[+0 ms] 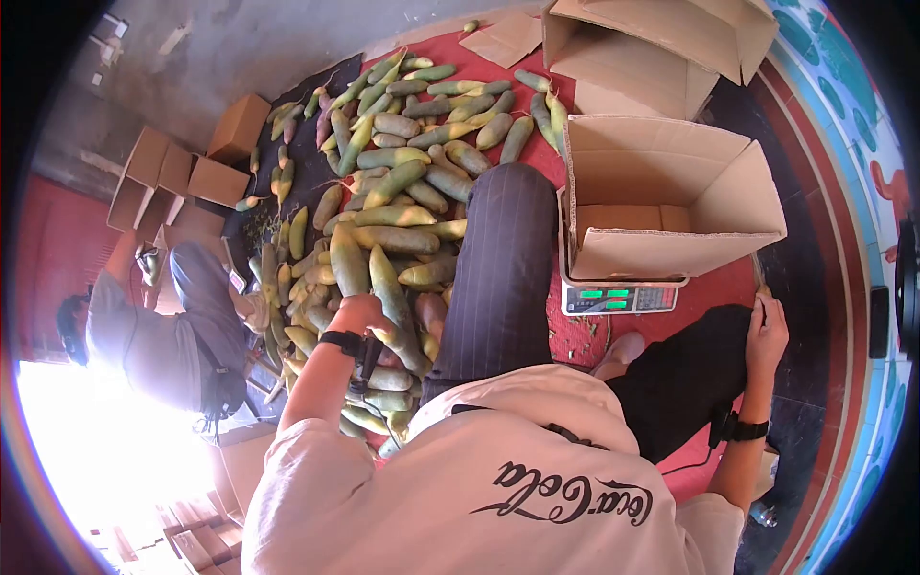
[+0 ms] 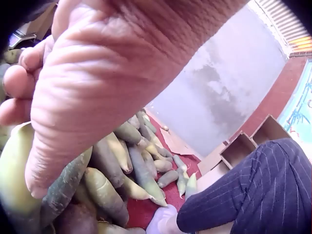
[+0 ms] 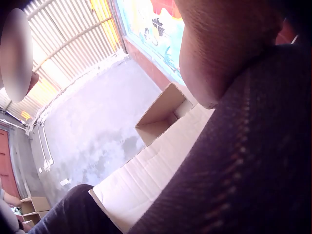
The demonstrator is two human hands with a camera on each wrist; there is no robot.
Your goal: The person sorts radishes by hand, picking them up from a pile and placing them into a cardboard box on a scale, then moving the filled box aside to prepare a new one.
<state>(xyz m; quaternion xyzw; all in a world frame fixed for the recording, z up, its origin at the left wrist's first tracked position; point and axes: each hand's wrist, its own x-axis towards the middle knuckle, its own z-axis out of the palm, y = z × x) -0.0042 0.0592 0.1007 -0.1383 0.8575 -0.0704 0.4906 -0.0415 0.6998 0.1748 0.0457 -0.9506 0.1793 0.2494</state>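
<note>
My left hand (image 1: pixel 357 314) is at the near side of the radish heap, gripping a long green radish (image 1: pixel 349 261) that stretches away beyond the knuckles. In the left wrist view the thumb (image 2: pixel 41 170) lies against a pale green radish (image 2: pixel 17 161), with curled fingertips on its far side. Another long green radish (image 1: pixel 391 302) lies right beside this hand. My right hand (image 1: pixel 767 333) rests on my right knee, its fingers loosely bent and holding nothing.
An open cardboard box (image 1: pixel 671 244) sits on a digital scale (image 1: pixel 618 298) with lit green displays. More radishes (image 1: pixel 422 125) spread over the red mat. Another person (image 1: pixel 158 326) sits at the left near stacked boxes (image 1: pixel 153 163). A larger carton (image 1: pixel 632 77) stands behind the scale.
</note>
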